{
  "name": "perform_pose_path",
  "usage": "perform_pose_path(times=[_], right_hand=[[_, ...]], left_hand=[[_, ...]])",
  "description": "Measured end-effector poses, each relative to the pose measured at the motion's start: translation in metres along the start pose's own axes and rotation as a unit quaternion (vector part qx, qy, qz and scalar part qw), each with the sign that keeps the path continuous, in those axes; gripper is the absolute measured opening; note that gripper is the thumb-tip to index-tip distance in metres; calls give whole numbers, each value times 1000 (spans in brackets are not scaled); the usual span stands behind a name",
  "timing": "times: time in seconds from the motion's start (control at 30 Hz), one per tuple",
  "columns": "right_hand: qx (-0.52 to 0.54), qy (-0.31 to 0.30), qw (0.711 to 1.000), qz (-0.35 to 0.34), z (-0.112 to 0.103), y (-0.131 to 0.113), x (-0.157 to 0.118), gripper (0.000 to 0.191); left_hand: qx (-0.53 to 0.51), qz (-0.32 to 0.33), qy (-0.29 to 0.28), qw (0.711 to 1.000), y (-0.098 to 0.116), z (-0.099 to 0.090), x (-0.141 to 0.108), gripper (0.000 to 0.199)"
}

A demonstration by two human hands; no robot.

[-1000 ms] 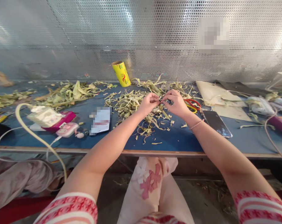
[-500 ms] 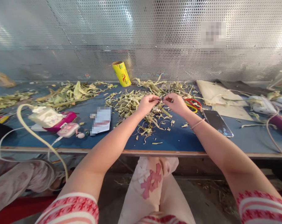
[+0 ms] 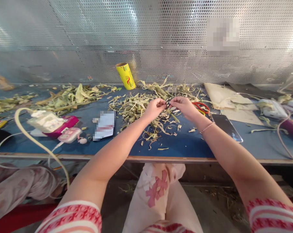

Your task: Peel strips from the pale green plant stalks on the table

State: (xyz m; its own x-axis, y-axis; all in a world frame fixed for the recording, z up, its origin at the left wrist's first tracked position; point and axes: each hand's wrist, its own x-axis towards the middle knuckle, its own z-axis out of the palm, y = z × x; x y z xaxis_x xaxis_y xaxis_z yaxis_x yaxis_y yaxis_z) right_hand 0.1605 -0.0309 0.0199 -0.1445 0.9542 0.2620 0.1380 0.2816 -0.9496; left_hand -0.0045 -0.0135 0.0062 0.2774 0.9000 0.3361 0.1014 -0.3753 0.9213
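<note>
Over a heap of dried, pale-green plant scraps (image 3: 136,105), my two hands meet fingertip to fingertip. Thumb and fingers of my left hand (image 3: 155,108) are closed in a pinch on a small dark piece (image 3: 168,103). My right hand (image 3: 182,106) pinches the same piece from the other side. Too little of it shows to tell its kind. Close to my right wrist lie red-and-yellow handles (image 3: 201,107), partly hidden by the hand, and a dark phone (image 3: 226,127).
A lit phone (image 3: 104,126) leans left of the heap. Beyond stands a yellow cardboard tube (image 3: 126,76) before a perforated metal panel (image 3: 93,35). Chargers and cables (image 3: 49,123) lie at left, more leaves (image 3: 73,97) behind them. Brown paper sheets (image 3: 221,94) lie right. Another person's leg (image 3: 22,183) shows lower left.
My right hand has turned slightly, its fingers now more stretched toward the left hand. More of the dark piece shows below the fingertips. My left hand has barely moved.
</note>
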Motion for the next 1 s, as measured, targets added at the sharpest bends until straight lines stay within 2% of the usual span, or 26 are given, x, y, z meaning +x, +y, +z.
perform_pose_path(times=[0.2,0.5,0.73,1.0], right_hand=[[-9,-9,1000,-13,2,2,1,38],[-100,19,993,-60,2,2,3,18],[-212,43,971,-102,7,-2,-4,12],[-303,44,940,-149,5,1,-5,8]], left_hand=[[-39,-24,0,999,6,3,-3,6],[-81,-57,9,995,11,5,-4,10],[-99,-61,7,993,9,6,-5,11],[-90,-28,19,995,6,2,-4,12]])
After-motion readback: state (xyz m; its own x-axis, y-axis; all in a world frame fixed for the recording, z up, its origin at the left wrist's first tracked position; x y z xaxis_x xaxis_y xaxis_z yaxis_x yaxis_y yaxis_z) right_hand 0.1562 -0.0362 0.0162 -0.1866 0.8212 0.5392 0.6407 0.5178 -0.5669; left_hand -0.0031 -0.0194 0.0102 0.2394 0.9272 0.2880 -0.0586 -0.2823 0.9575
